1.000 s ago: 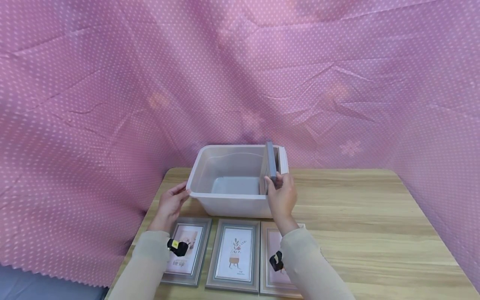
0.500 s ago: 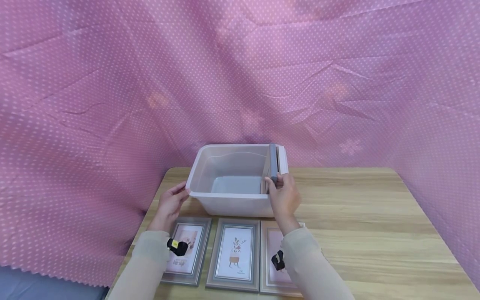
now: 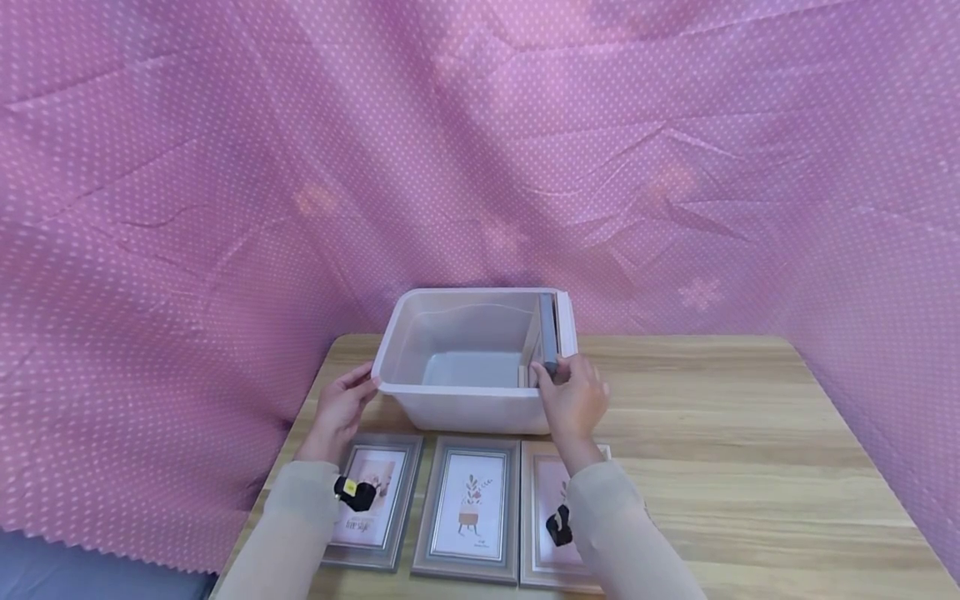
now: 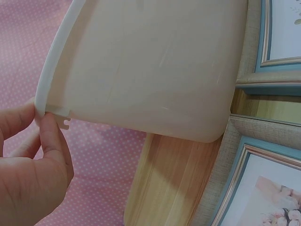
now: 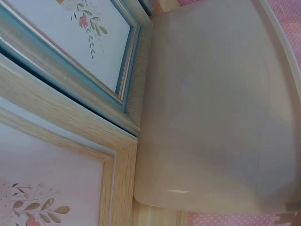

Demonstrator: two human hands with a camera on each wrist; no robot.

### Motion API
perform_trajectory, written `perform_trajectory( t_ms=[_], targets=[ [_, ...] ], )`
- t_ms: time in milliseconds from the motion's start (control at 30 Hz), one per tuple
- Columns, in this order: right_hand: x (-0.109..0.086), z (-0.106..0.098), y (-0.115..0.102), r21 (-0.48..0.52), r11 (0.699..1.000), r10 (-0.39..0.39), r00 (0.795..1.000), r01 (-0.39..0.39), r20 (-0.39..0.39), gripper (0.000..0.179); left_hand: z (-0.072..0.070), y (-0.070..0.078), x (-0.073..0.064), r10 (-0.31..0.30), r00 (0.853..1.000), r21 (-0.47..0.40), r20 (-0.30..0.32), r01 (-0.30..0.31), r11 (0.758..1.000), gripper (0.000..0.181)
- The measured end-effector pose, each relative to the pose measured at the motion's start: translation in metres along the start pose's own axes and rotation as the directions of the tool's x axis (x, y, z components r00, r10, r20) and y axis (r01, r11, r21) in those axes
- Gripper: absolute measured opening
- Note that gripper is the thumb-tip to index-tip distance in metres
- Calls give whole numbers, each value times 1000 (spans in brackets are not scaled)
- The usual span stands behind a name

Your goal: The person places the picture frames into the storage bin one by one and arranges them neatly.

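Observation:
A translucent white plastic bin [image 3: 450, 391] stands at the back of the table. My left hand [image 3: 341, 412] pinches its near left corner; in the left wrist view thumb and fingers meet around the rim [image 4: 55, 54]. With my right hand [image 3: 576, 404] I hold the near end of a grey picture frame [image 3: 548, 329], thumb on one side and fingers on the other. That frame stands on edge inside the bin, near its right end. The right hand is outside the right wrist view, which shows the bin's outer wall [image 5: 211, 108].
In front of the bin lie three picture frames in a row: a grey one [image 3: 405, 500] at left, a grey-beige one [image 3: 427, 517] in the middle, a light wood one [image 3: 529, 517] at right. The wooden table [image 3: 720, 433] extends rightward. Pink dotted cloth [image 3: 480, 167] hangs behind.
The grey picture frame has gone lower into the bin and slightly right, its top now near rim height. My right hand has moved with it. The left hand stays at the rim.

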State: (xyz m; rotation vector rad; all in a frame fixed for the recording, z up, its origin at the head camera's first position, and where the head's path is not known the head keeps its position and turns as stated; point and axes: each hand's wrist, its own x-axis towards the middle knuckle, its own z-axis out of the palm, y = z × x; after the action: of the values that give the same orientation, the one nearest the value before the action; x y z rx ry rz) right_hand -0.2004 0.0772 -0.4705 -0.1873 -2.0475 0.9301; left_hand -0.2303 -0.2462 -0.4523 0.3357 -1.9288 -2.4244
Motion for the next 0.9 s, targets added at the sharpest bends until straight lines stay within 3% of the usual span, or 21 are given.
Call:
perform_trajectory(
  t_ms=[567, 900],
  targets=[
    [-1, 2, 0, 18, 992, 122, 991, -123, 48, 37, -1, 0, 1, 2, 1000, 2, 12, -2, 1000, 51],
    [-4, -1, 1, 155, 969, 183, 981, -191, 64, 40, 0, 1, 0, -2, 1000, 16, 1, 2, 1000, 49]
  ],
)
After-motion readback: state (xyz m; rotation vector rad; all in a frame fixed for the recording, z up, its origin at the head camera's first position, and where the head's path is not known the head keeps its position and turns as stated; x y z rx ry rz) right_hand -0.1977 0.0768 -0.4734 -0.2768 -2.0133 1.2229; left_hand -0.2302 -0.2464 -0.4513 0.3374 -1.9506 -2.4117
